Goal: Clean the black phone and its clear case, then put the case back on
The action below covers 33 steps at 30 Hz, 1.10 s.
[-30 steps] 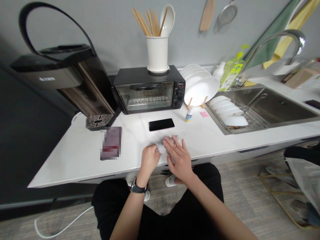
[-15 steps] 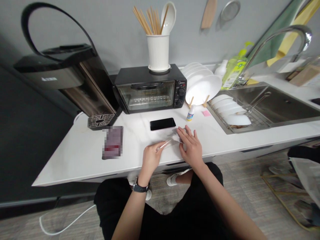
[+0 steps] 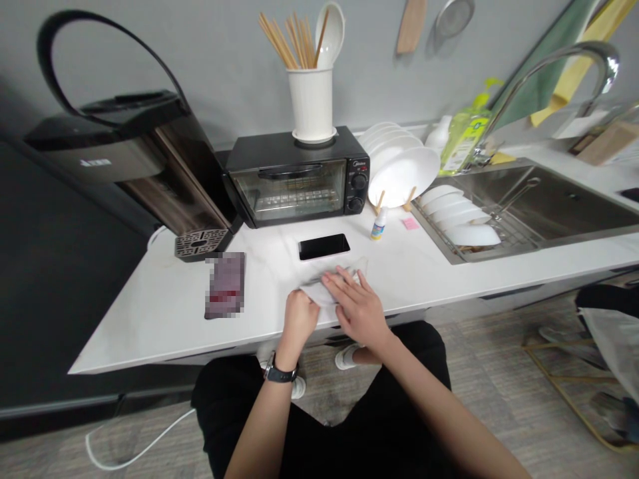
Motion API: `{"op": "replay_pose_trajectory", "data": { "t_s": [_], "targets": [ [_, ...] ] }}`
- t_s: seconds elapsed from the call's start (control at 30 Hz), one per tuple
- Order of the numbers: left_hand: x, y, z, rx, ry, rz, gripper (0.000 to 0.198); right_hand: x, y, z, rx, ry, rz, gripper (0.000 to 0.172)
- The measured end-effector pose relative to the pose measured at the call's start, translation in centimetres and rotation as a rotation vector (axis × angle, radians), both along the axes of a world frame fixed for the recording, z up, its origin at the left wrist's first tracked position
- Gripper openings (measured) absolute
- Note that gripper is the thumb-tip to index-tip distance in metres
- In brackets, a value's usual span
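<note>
White counter (image 3: 164,319), front edge toward the seated person. Black machine (image 3: 144,166) at back-left corner; sink (image 3: 574,213) let into the right end, bowls racked along its left side. Oven (image 3: 297,176) at back edge, centre, with a pot (image 3: 310,103) of chopsticks on top; plates (image 3: 404,176) stand on edge just right of it. Right hand (image 3: 357,307) near mid front edge, flat, fingers spread wide, pressing down on a thin pale sheet (image 3: 313,290). Left hand (image 3: 298,319) just beside it, curled narrow, pinching the sheet's left end. Sheet lies directly under and between both hands, long axis roughly along the front edge, far end angled slightly toward the back; right hand covers most of it. Phone (image 3: 323,247) just behind the sheet, apart from it. Packet (image 3: 225,285) to the left. Small bottle (image 3: 378,226) before the plates.
</note>
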<state>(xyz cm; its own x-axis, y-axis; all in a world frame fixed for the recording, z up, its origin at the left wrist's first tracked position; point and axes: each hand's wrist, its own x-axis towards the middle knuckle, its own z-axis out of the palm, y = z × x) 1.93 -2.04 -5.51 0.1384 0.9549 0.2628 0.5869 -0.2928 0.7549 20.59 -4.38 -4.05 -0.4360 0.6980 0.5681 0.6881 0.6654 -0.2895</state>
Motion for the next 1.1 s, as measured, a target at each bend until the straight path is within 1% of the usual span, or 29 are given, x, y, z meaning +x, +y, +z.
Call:
{"op": "replay_pose_trajectory", "data": {
  "t_s": [0.07, 0.13, 0.17, 0.23, 0.3, 0.4, 0.47, 0.5, 0.57, 0.6, 0.73, 0.8, 0.83, 0.9, 0.97, 1.03, 1.1],
  "targets": [
    [0.2, -0.1, 0.4, -0.030, -0.041, -0.023, 0.026, 2.0, 1.3, 0.0, -0.003, 0.032, -0.119, 0.083],
    [0.4, -0.2, 0.8, -0.046, -0.082, -0.040, 0.027, 3.3, 2.0, 0.0, 0.007, 0.056, -0.201, 0.083],
    [0.5, -0.3, 0.9, -0.042, -0.088, -0.044, 0.028, 3.4, 2.1, 0.0, 0.010, 0.064, -0.222, 0.082],
    [0.5, -0.4, 1.0, -0.030, -0.049, -0.028, 0.026, 2.6, 1.4, -0.1, 0.006, 0.076, -0.223, 0.081],
    [0.4, -0.3, 0.8, -0.025, 0.031, 0.011, 0.025, 0.7, 0.0, -0.3, -0.002, 0.087, -0.172, 0.080],
    [0.0, -0.2, 0.3, -0.019, 0.106, 0.018, 0.024, -2.5, -2.1, -0.7, -0.002, 0.069, -0.009, 0.080],
    [-0.2, -0.1, 0.0, -0.009, 0.107, -0.004, 0.021, -3.6, -2.8, -0.7, 0.005, 0.043, 0.072, 0.080],
    [-0.3, -0.1, -0.1, -0.004, 0.107, -0.011, 0.019, -3.7, -2.8, -0.6, 0.014, 0.029, 0.092, 0.080],
    [-0.4, -0.1, 0.0, 0.001, 0.105, -0.017, 0.019, -2.9, -2.1, -0.4, 0.022, 0.004, 0.085, 0.081],
    [-0.4, -0.1, 0.1, 0.003, 0.098, -0.019, 0.021, -2.0, -1.4, -0.3, 0.017, -0.004, 0.059, 0.081],
    [0.0, -0.3, 0.5, 0.014, -0.014, -0.036, 0.026, 2.3, 1.2, -0.1, -0.012, 0.038, -0.154, 0.083],
    [0.2, -0.3, 0.6, 0.010, -0.064, -0.053, 0.026, 3.5, 1.7, -0.1, -0.007, 0.060, -0.219, 0.083],
    [0.2, -0.3, 0.7, 0.008, -0.074, -0.056, 0.026, 3.6, 1.7, -0.2, -0.002, 0.066, -0.230, 0.082],
    [0.2, -0.3, 0.7, 0.002, -0.052, -0.049, 0.027, 2.8, 0.8, -0.3, 0.002, 0.072, -0.214, 0.080],
    [0.1, -0.3, 0.7, -0.009, 0.010, -0.032, 0.029, 1.0, -0.6, -0.5, 0.000, 0.072, -0.157, 0.078],
    [-0.1, -0.3, 0.5, -0.016, 0.055, -0.028, 0.026, -1.1, -2.1, -0.7, 0.001, 0.051, -0.047, 0.077],
    [-0.4, -0.3, 0.3, -0.026, 0.041, -0.049, 0.020, -2.8, -3.1, -0.8, 0.016, 0.016, 0.063, 0.076]
  ]
}}
